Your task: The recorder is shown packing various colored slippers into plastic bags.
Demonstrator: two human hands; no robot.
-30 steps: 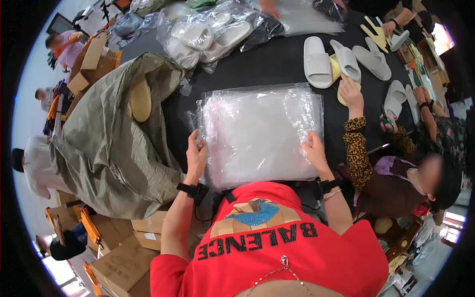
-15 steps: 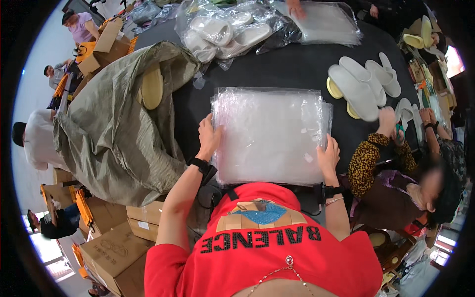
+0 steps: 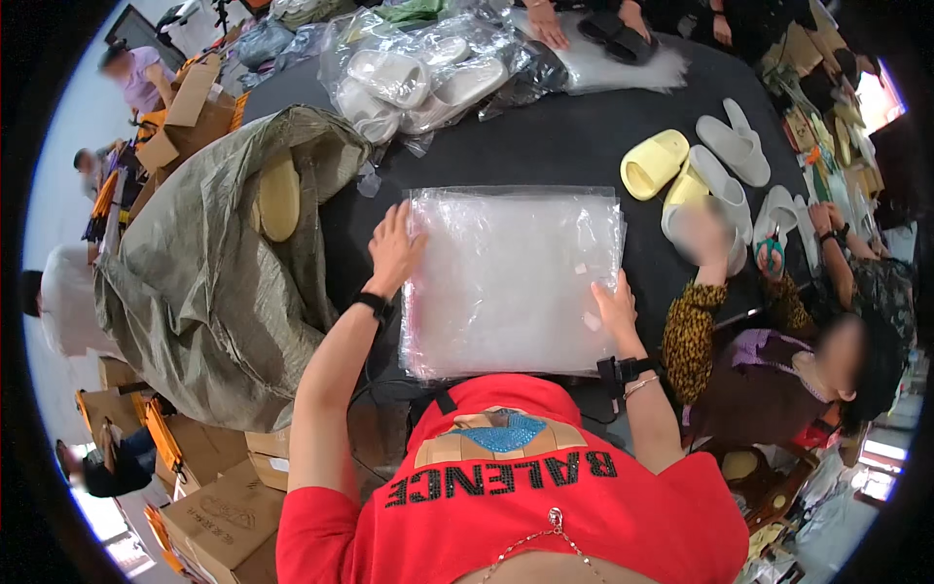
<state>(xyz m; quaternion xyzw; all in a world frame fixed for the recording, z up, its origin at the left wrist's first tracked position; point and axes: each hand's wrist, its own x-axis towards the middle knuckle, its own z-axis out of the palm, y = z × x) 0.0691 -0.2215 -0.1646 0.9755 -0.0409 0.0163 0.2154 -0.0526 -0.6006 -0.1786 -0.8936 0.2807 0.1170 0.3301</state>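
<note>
A stack of clear plastic bags lies flat on the black table in front of me. At its left edge rests my left hand, fingers spread and stretched out, the fingertips on the side of the stack. My right hand is against the right edge, fingers extended upward along it and thumb over the top sheet. Both hands are open and only touch the stack. Small whitish patches show on the bags close to my right hand.
Left of me stands a large grey-green woven sack with a yellow slipper at its mouth. Bagged white slippers lie at the far side. On the right, a co-worker with scissors sits by yellow slippers and grey slippers.
My left hand has spread its fingers at the stack's edge. The co-worker's hand has moved left and nearer the yellow slippers, now more visible. Across the table, a person now holds dark slippers over bags.
</note>
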